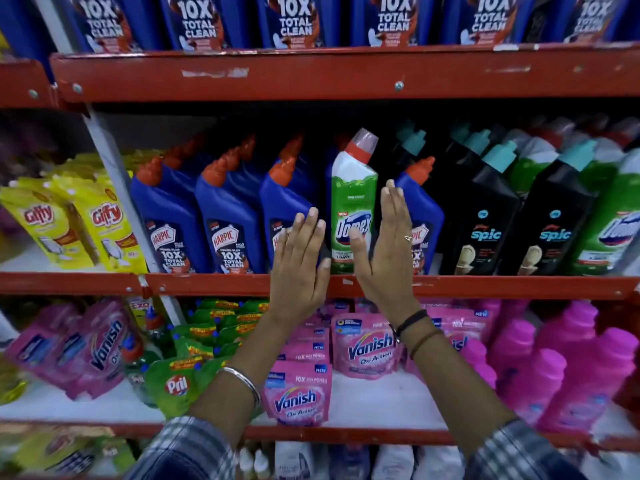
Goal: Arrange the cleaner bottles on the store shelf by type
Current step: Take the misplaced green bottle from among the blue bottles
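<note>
Hands flat, left hand (300,268), right hand (385,251), flanking one green Domex bottle (352,206), perhaps touching, four front Harpic bottles (166,220).

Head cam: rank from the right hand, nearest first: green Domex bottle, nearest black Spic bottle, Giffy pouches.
1. Green Domex bottle, just left of the right hand.
2. Black Spic bottle, to its right.
3. Giffy pouches, far left of the shelf.

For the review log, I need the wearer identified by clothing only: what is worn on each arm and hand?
Left hand: bare, with a thin silver bangle on the forearm. Right hand: a small ring on one finger, plus a black band and a brown band at the wrist. Both arms end in blue-grey plaid sleeves.
</note>
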`<state>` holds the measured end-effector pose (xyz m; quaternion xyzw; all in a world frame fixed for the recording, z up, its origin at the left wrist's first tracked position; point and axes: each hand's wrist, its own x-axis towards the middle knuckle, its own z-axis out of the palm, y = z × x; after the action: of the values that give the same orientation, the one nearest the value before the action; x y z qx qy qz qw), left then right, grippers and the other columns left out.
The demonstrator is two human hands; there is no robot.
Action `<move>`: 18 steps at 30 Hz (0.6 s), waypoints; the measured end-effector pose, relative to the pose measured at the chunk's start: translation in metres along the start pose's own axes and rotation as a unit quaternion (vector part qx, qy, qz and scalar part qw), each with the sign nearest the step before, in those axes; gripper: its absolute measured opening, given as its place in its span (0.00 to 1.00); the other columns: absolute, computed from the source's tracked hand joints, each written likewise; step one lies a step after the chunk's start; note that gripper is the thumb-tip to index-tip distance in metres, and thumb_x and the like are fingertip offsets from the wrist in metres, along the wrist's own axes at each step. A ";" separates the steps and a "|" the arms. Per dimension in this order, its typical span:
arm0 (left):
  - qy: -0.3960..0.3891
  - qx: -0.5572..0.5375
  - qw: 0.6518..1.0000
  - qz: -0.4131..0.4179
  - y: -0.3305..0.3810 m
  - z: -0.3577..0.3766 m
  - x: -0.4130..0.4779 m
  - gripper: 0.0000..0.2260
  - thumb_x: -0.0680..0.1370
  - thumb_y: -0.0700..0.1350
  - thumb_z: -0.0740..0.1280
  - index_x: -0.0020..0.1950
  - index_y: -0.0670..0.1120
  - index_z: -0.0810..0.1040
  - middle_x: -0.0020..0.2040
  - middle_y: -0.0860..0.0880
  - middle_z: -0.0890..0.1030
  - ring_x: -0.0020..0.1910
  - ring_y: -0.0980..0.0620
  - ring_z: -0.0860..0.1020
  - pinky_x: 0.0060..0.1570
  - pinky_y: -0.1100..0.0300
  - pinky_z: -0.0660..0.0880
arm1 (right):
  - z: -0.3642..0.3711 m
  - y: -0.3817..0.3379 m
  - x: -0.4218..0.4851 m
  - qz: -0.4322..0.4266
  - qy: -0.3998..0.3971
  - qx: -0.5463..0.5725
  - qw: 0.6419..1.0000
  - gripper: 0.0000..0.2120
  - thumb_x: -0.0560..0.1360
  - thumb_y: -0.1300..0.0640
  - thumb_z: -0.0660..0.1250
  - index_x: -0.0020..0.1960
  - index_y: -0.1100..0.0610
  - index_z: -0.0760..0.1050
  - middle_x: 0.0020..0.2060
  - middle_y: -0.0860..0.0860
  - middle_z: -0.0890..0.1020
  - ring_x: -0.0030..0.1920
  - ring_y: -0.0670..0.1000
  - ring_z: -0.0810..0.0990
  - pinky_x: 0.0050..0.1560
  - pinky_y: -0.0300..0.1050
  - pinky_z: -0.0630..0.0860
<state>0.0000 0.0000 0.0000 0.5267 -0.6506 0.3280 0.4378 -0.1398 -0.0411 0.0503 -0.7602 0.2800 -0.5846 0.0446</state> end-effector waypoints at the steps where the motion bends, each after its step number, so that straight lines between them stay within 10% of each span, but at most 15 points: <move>1: 0.014 0.019 1.000 -0.004 -0.007 0.003 0.001 0.23 0.82 0.48 0.52 0.76 0.41 0.57 0.79 0.53 0.50 0.78 0.49 0.52 0.76 0.47 0.50 | 0.006 -0.001 0.007 -0.007 0.014 0.005 1.000 0.31 0.79 0.50 0.60 0.74 0.66 0.54 0.75 0.61 0.59 0.76 0.56 0.53 0.76 0.49 0.52; 18: 0.089 0.209 0.974 0.016 -0.055 0.059 -0.025 0.26 0.83 0.50 0.52 0.79 0.44 0.51 0.80 0.49 0.49 0.78 0.51 0.51 0.76 0.48 0.45 | 0.019 -0.020 0.064 0.139 0.035 -0.186 0.972 0.35 0.66 0.39 0.72 0.62 0.61 0.69 0.58 0.59 0.73 0.55 0.61 0.75 0.39 0.50 0.72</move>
<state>0.0420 -0.0549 -0.0484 0.5650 -0.5344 0.5090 0.3690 -0.1051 -0.0600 0.1072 -0.6875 0.4884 -0.5367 -0.0266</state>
